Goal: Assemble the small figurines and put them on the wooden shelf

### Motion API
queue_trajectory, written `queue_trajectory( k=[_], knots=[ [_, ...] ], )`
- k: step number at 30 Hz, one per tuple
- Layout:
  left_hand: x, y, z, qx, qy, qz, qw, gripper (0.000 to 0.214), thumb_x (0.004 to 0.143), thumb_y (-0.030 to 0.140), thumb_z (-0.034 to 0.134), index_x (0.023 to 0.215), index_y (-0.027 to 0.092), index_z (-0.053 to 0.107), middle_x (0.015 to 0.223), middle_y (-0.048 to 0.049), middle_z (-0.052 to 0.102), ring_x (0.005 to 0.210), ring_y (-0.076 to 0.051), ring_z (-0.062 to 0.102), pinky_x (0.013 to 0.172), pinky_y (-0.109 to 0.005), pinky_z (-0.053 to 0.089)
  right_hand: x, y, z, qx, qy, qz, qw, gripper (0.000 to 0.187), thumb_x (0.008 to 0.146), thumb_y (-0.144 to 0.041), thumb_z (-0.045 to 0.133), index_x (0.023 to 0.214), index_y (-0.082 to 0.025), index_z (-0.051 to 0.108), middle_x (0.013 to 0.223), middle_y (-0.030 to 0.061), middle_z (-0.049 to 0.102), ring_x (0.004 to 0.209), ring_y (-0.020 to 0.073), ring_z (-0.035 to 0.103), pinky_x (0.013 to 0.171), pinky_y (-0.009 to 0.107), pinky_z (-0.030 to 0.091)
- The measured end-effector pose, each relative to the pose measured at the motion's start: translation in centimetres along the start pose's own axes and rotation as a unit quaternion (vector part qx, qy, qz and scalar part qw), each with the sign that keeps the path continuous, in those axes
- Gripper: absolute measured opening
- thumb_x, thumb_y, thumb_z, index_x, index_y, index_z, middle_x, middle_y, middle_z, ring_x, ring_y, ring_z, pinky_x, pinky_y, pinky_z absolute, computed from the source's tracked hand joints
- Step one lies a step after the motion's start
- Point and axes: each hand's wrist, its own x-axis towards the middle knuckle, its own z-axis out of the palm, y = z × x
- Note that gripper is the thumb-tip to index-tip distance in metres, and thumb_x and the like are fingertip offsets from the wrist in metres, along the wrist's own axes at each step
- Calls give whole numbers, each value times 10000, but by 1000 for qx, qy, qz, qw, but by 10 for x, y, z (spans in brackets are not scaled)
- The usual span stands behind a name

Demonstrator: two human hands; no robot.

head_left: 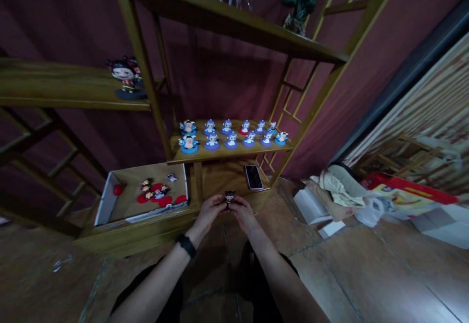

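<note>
Head view: the left hand (210, 211) and right hand (244, 213) meet, both pinched on a small dark-haired figurine (229, 197) — held over the front edge of the low shelf (220, 176), near a phone (253, 177). Gripping its base, not its head, looks steadier to me.

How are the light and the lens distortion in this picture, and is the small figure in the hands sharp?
Head view: dim, the wall in deep shadow; the wide lens makes the shelf post lean; the small figurine between left hand and right hand looks tiny and soft, details unreadable; head view again, faint sheen on the floor at lower right.
</note>
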Motion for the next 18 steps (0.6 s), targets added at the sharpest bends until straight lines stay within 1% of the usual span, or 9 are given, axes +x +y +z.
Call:
queue_trajectory(
  k=[3, 5, 7, 9, 12, 15, 18],
  knots=[
    [-17, 9, 1, 14, -32, -22, 999, 361, 566, 253, 758, 869, 121, 613, 829, -70, 667, 688, -145, 626, 639, -249, 487, -17, -13, 3, -24, -17, 10, 1000, 267, 500, -193, 737, 750, -154, 651, 785, 37, 686, 683, 154, 611, 632, 282, 473],
    [-29, 14, 1, 27, -33, -32, 999, 372, 549, 266, 775, 852, 112, 623, 809, -76, 669, 669, -144, 623, 610, -238, 478, -30, -21, 3, -54, -42, 22, 997, 282, 505, -217, 741, 766, -144, 660, 808, 50, 689, 698, 161, 617, 656, 291, 478],
    [-42, 13, 0, 40, -27, -35, 998, 370, 546, 285, 779, 835, 108, 631, 786, -73, 670, 654, -142, 617, 593, -234, 471, -45, -26, 2, -85, -56, 36, 994, 300, 513, -234, 740, 790, -142, 667, 841, 58, 691, 726, 171, 623, 675, 300, 482],
    [-53, 7, -1, 51, -21, -27, 998, 354, 548, 298, 776, 815, 110, 639, 773, -65, 671, 649, -140, 610, 590, -237, 467, -59, -23, -1, -99, -54, 47, 992, 309, 515, -243, 738, 799, -143, 670, 854, 62, 691, 742, 177, 626, 683, 310, 486],
    [-68, -9, -5, 57, -14, -23, 998, 349, 512, 279, 791, 785, 112, 651, 748, -54, 670, 645, -142, 604, 601, -246, 463, -76, -11, -5, -96, -43, 60, 993, 305, 496, -240, 741, 777, -143, 670, 796, 53, 690, 708, 178, 627, 675, 327, 495],
    [-79, -22, -8, 31, -12, -40, 999, 404, 466, 231, 812, 822, 116, 663, 761, -52, 674, 668, -152, 611, 635, -264, 469, -87, 0, -7, -99, -21, 68, 993, 265, 478, -217, 729, 726, -144, 669, 710, 36, 679, 627, 167, 616, 632, 327, 503],
    [-85, -30, -10, -8, -18, -66, 998, 404, 477, 215, 813, 841, 120, 668, 784, -55, 677, 687, -155, 619, 671, -276, 475, -92, 6, -5, -99, -5, 69, 993, 223, 471, -191, 715, 681, -148, 656, 694, 32, 675, 614, 166, 614, 615, 320, 507]
  ],
)
